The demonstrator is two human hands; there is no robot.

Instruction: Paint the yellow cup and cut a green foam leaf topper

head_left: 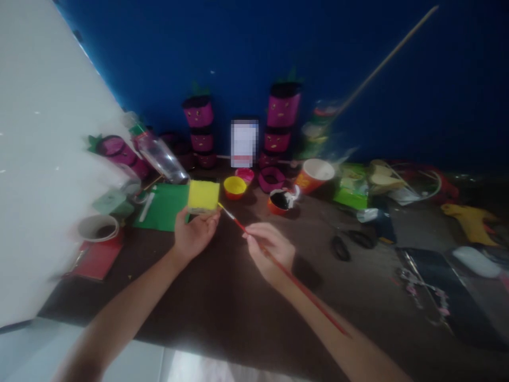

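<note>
My left hand (196, 232) holds up a small yellow-painted piece (203, 196) by its lower edge, where a duller strip shows. In my right hand (271, 252) is a long red paintbrush (302, 289), pinched near its ferrule. Its yellow-coated tip is at the right side of the painted piece; blur hides whether they touch. Just beyond stands a small cup of yellow paint (235, 187), with a pink-paint cup (244, 175) behind it. Further right is an orange cup with dark paint (279, 202) and white on its rim.
Purple stacked figures with faces (199, 115) stand against the blue wall, around a blurred-out screen (244, 143). Left lie a green sheet (165, 207), a clear bottle (165, 159) and a white-rimmed cup (98, 228). Right are a tilted paper cup (314, 176), scissors (341, 248) and a yellow glue gun (469, 220).
</note>
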